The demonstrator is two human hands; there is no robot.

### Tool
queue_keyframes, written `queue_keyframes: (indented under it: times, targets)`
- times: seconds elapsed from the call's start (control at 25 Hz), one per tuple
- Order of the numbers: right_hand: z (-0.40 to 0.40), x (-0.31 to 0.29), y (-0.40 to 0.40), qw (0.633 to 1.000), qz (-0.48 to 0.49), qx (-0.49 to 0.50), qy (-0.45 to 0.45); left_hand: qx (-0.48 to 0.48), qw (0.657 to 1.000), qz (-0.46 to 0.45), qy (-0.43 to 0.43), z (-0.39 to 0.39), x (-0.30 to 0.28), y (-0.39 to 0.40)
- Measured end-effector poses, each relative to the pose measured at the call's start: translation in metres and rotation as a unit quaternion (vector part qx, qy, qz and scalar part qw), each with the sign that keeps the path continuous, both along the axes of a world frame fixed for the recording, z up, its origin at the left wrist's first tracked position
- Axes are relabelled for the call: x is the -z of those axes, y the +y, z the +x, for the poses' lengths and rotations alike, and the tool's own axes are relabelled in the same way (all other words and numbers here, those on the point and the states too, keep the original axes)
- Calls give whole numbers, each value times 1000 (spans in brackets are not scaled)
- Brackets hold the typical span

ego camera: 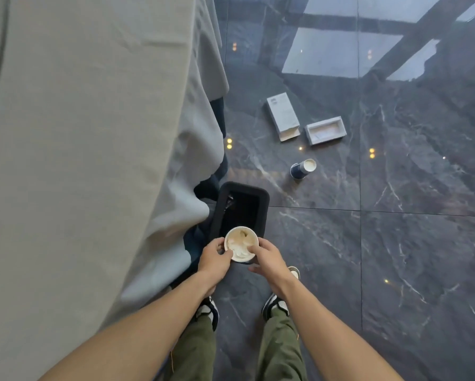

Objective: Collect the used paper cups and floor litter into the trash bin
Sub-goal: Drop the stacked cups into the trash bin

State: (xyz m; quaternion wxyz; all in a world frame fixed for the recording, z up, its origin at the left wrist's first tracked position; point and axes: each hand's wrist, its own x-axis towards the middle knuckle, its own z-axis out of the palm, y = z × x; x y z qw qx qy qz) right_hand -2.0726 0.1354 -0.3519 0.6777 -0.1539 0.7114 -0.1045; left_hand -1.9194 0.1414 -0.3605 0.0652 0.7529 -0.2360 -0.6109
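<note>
— Cloth first: what does the grey tablecloth (88, 149) cover?
— The counter, filling the left side and draping down to the dark marble floor (409, 243).
— And the bin?
— The black trash bin (264, 204) stands open on the floor just beside the drape.
— Litter?
— A flat white box (282, 115) and an open white tray (325, 130) lie near each other farther off; a blue paper cup (302, 169) lies on its side between them and the bin.
— The grip?
— Left hand (214, 261) and right hand (269, 259) both clamp a white cup (240, 243) by its rim, over the bin's near edge.
</note>
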Motion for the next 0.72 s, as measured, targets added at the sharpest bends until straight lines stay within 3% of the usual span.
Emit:
queue_keyframes:
  times: [0.2,0.32,0.56,0.72]
  targets:
    - [-2,52,2,991,44,118,-44,-15,1000,12,24,-11,37,-2]
    - [-2,54,-4,983,17,166,-76,-20,999,7,50,-12,43,-6]
    - [-30,-16,-32,988,-47,134,-59,1,999,-41,21,-32,-23,-39]
    - [-75,-86,-57,994,-93,52,-10,81,993,-87,-8,-69,-94,-72]
